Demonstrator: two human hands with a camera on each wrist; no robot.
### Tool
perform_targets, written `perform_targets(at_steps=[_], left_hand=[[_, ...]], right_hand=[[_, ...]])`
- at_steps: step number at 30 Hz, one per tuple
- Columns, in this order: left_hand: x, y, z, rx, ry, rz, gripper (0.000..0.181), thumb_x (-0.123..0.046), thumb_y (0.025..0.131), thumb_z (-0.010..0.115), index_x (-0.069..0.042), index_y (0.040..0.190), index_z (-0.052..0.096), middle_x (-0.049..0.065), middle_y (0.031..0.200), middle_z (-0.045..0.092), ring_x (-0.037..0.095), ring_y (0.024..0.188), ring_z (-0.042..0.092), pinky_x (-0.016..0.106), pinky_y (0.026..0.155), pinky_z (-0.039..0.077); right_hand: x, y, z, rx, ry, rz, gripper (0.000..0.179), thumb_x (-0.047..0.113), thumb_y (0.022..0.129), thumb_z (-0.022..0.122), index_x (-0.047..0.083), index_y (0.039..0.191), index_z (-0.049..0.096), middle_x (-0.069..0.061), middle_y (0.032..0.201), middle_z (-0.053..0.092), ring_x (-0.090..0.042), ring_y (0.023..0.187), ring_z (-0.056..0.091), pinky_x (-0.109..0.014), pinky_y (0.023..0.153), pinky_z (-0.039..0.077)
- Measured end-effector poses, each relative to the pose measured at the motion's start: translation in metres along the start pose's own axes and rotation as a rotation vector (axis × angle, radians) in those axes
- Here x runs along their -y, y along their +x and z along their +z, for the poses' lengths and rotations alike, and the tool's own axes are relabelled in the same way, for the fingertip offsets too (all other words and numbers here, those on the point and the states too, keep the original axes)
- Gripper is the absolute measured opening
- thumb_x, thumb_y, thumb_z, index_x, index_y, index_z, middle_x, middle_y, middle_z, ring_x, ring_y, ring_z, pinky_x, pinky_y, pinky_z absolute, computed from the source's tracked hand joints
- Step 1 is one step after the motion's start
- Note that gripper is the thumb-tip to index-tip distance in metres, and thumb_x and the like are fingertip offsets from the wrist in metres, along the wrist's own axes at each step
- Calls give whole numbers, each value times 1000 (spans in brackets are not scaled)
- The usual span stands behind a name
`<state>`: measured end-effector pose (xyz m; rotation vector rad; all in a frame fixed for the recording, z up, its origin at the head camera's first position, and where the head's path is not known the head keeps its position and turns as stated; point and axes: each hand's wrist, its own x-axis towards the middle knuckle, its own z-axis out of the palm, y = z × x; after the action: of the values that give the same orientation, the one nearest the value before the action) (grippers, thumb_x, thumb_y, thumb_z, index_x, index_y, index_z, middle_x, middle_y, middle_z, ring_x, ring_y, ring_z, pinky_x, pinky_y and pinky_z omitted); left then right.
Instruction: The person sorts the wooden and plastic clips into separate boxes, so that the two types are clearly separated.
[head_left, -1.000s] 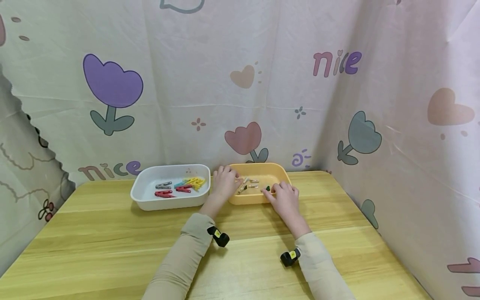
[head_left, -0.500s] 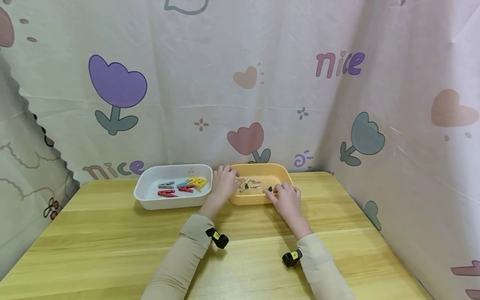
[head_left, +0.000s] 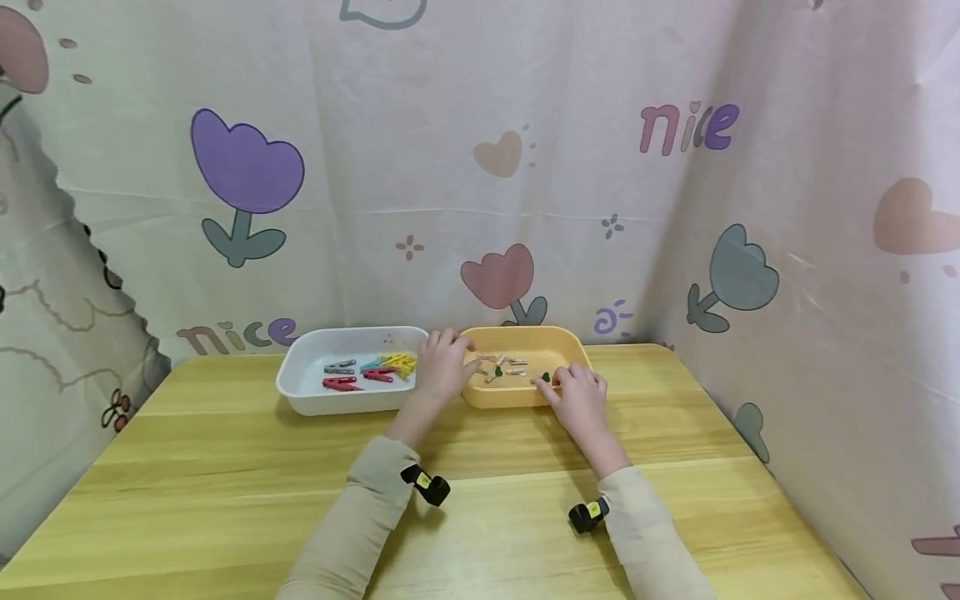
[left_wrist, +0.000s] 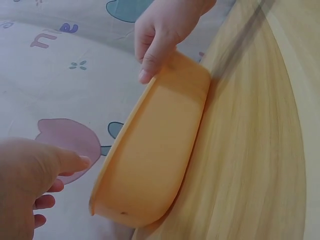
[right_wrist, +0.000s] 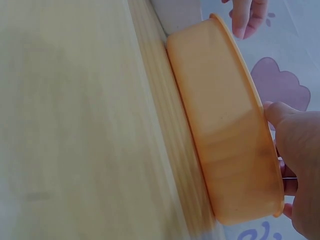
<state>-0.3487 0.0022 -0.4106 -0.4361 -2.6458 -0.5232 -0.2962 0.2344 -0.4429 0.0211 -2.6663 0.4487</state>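
Note:
My left hand (head_left: 442, 365) hovers between the white tray (head_left: 318, 405) and the yellow tray (head_left: 504, 398), fingers relaxed; nothing shows in its grasp. In the left wrist view its thumb sticks out beside the yellow tray. My right hand (head_left: 581, 398) is at the front right rim of the yellow tray, thumb tip by the rim. A small dark green piece (head_left: 546, 377) shows between its thumb and forefinger; whether it is pinched or lies behind them is hidden. Several mini clothespins (head_left: 516, 372) lie in the yellow tray, one with a green decoration (head_left: 498, 372).
Red clothespins (head_left: 341, 384), grey clothespins (head_left: 340, 367) and yellow clothespins (head_left: 397, 362) lie in the white tray, with a bit of blue among them. Both trays stand at the wooden table's (head_left: 480, 533) back edge, before a patterned cloth (head_left: 570, 167).
My left hand has drawn slightly left, from the yellow tray's edge toward the white tray. The right hand stays at the same rim. The head view has shifted a little.

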Motion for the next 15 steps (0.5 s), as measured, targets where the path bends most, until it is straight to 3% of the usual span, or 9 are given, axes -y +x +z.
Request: perform_targets(at_steps=[9, 15], left_hand=[[11, -10, -21, -60, -16, 10, 26, -33, 84, 76, -16, 103, 69, 5, 110, 62, 28, 104, 52, 46, 93, 41], [21, -13, -34, -90, -15, 18, 23, -32, 85, 74, -16, 101, 69, 7, 109, 62, 31, 108, 53, 50, 95, 41]], right_hand=[[-2, 2, -5, 9, 11, 3, 40, 51, 92, 59, 12, 83, 57, -6, 88, 54, -27, 86, 50, -56, 100, 33], [-7, 4, -14, 25, 28, 21, 36, 46, 94, 59, 10, 93, 59, -11, 98, 57, -31, 97, 52, -58, 102, 31]])
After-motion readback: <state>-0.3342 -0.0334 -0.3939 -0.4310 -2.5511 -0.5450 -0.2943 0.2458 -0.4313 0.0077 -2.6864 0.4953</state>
